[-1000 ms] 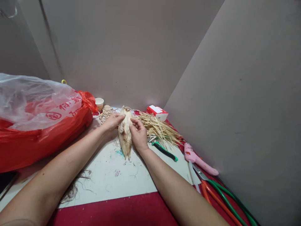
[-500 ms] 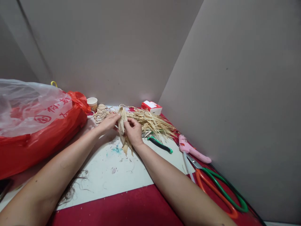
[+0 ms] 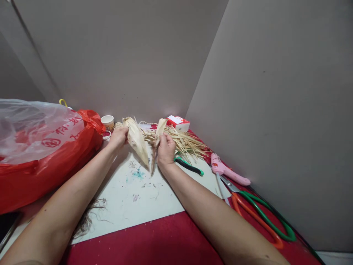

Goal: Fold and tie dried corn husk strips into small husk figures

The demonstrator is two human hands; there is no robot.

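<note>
A red-and-clear bag [image 3: 30,187] crowds the left of my white board [image 3: 129,217]; a straw bundle [image 3: 190,143] hems its far right corner — its near middle leaves me room. Above its far half, my left hand [image 3: 119,137] pinches the broad husk [image 3: 136,141], my right hand [image 3: 167,149] the narrow husk [image 3: 161,127] — a separating step, I judge, any next move calling for gentle fingers.
</note>
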